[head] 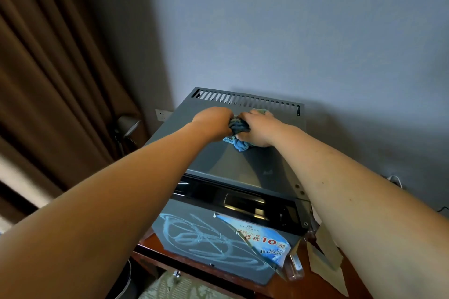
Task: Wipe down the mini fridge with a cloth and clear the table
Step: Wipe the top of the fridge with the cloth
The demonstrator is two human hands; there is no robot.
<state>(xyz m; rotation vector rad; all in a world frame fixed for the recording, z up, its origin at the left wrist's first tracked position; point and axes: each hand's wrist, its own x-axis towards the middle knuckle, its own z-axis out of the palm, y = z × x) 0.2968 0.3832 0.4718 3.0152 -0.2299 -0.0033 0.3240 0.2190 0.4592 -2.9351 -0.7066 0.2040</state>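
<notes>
The grey mini fridge (243,165) stands on a reddish wooden table (155,250) against the wall. Both my arms reach over its flat top. A blue cloth (239,133) is bunched on the top near the rear vent slots. My left hand (213,121) grips the cloth's left part with curled fingers. My right hand (257,128) holds the cloth's right part and presses it onto the fridge top. Chalky scribbles and a blue price sticker (264,240) mark the fridge's door.
Brown curtains (53,80) hang at the left, with a wall socket (161,114) and a dark lamp (127,126) behind the fridge. Paper pieces (328,252) and a clear plastic bottle (295,267) lie on the table at the right. A white cable (393,179) hangs by the wall.
</notes>
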